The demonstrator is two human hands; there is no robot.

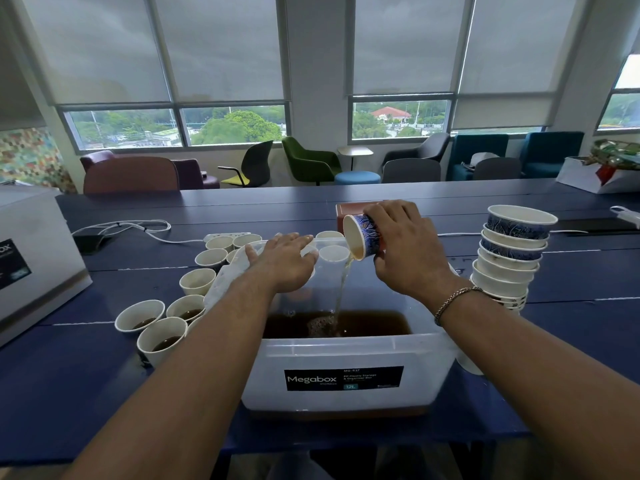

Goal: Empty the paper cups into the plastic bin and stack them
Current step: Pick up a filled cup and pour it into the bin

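Over the translucent white plastic bin (346, 358) of brown liquid, my right hand (412, 251) gripped the blue-patterned paper cup (363, 237), tipped sideways with its mouth leftward, pouring. My left hand (287, 261) reached straight-fingered over the far-left rim. The tall stack of emptied paper cups (512, 254) stood right of the pouring hand, nearer it.

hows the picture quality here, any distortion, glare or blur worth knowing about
Head view: wide-angle distortion curves the window frames and forearms toward the edges; soft overcast daylight, only weak shadows on the table; no harsh glare; the plastic bin label is sharp in its large print, the fine print soft; the stream from the paper cup in the right hand is slightly smeared.
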